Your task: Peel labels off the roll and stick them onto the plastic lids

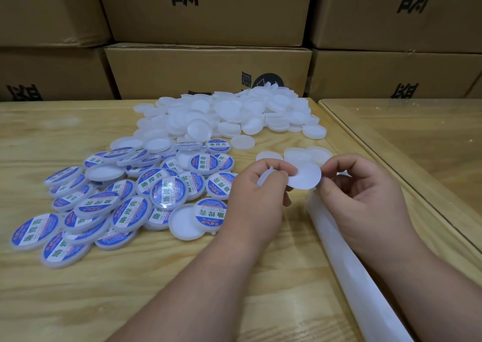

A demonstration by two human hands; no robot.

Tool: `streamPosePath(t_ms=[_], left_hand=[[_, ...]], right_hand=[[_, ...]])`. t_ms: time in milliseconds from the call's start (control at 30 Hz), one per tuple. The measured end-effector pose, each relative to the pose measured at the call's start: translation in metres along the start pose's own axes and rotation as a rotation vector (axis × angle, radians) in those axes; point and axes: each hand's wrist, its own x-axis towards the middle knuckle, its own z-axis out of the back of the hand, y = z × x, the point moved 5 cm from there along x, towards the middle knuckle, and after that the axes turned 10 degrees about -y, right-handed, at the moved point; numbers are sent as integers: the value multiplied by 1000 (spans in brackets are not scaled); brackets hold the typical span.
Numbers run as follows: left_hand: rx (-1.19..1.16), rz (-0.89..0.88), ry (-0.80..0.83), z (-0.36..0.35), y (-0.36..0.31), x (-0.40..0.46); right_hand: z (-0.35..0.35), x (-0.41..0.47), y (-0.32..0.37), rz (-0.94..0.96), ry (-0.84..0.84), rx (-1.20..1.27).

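My left hand (257, 198) grips a plain white plastic lid (264, 177) on edge and pinches one side of a round label (303, 176), seen from its white back. My right hand (365, 198) pinches the label's other side. A white strip of label backing (347, 260) runs from under my right hand toward the lower right. A heap of unlabelled white lids (234, 114) lies at the back of the wooden table (130, 289). Several lids with blue labels (117, 200) are piled at the left.
Three loose white lids (297, 155) lie just beyond my hands. Stacked cardboard boxes (208, 70) wall off the far edge. A second table with a glass top (417, 138) adjoins on the right.
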Motion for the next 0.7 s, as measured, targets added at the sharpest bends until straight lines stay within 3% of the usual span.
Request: streamPosePath(t_ms=[533, 700], left_hand=[[-71, -12, 25, 0, -2, -1], [-233, -64, 59, 1, -8, -2]], right_hand=[[3, 0, -1, 9, -10, -13], [1, 0, 3, -17, -15, 0]])
